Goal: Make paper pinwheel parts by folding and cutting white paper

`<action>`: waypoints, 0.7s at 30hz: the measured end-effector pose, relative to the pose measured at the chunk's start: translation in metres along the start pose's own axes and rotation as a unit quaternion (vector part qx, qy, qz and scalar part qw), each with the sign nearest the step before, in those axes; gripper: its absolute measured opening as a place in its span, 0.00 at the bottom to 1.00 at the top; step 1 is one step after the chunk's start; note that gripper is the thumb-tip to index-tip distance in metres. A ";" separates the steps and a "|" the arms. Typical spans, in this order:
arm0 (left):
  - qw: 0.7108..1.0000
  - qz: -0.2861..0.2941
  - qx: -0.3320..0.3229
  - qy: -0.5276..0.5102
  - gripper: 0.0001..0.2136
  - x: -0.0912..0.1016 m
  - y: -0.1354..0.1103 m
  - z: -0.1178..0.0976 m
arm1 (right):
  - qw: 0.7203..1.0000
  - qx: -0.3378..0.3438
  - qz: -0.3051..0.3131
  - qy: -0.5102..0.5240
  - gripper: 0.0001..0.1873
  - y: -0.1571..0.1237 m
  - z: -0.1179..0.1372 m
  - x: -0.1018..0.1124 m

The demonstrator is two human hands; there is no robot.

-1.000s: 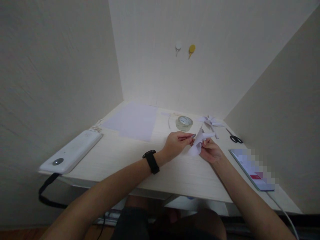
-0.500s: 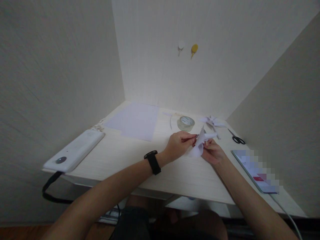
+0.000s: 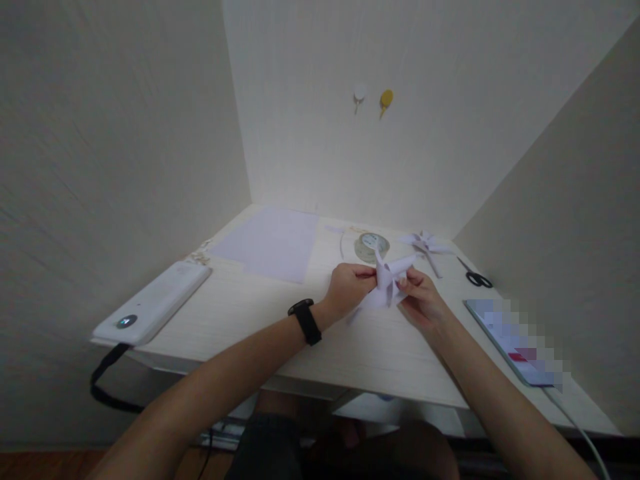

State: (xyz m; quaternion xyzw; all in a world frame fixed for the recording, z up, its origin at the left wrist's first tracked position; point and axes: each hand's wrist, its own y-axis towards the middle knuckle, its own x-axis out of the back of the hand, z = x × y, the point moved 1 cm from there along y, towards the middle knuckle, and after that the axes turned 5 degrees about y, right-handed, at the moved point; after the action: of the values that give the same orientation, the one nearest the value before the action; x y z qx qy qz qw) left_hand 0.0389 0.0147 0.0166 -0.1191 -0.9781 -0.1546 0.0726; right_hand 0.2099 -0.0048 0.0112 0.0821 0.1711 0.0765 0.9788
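Note:
A white paper pinwheel [image 3: 386,283] is held up over the desk, its folded blades facing me. My left hand [image 3: 349,291], with a black watch on the wrist, is closed at its left side; those fingertips are partly hidden behind the paper. Below that hand pokes out a narrow pale strip, perhaps the pinwheel's stick. My right hand [image 3: 423,297] pinches a blade on the right between thumb and fingers. Behind the hands lies a roll of clear tape [image 3: 371,247]. Farther right rests a second paper pinwheel [image 3: 425,243] with a paper stick.
White paper sheets [image 3: 280,243] lie at the back left of the desk. A white power bank [image 3: 153,303] with a black strap sits on the left edge. Black-handled scissors [image 3: 477,279] and a phone or tablet [image 3: 510,343] with a cable are on the right. Two hooks [image 3: 386,100] hang on the wall.
The pinwheel has turned from nearly edge-on to facing me and shifted slightly left. My left hand has moved a little left with it; my right thumb now lies on the front of a blade.

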 end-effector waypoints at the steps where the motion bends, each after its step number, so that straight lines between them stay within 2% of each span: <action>1: 1.000 -0.002 0.012 -0.015 0.06 0.000 0.001 0.000 | 1.000 0.000 -0.001 -0.007 0.19 0.000 0.000 -0.001; 5: 0.995 -0.007 0.065 -0.072 0.05 0.000 0.000 -0.007 | 1.000 0.006 -0.006 -0.020 0.18 -0.001 0.002 -0.003; 11: 0.991 -0.008 0.106 -0.087 0.05 0.003 -0.002 -0.019 | 0.999 0.005 0.008 -0.037 0.19 0.000 0.005 -0.004; 18: 0.984 0.000 0.142 -0.109 0.05 0.003 0.000 -0.015 | 0.998 0.009 -0.006 -0.061 0.20 0.000 0.007 -0.002; 21: 0.983 0.002 0.134 -0.127 0.04 0.003 0.001 -0.012 | 0.997 0.012 -0.003 -0.071 0.20 0.001 0.008 -0.003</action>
State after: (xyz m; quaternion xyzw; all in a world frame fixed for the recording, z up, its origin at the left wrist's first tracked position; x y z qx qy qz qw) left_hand 0.0376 0.0128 0.0288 -0.1287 -0.9910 -0.0062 -0.0362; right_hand 0.2098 -0.0055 0.0193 0.0982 0.1025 0.0656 0.9877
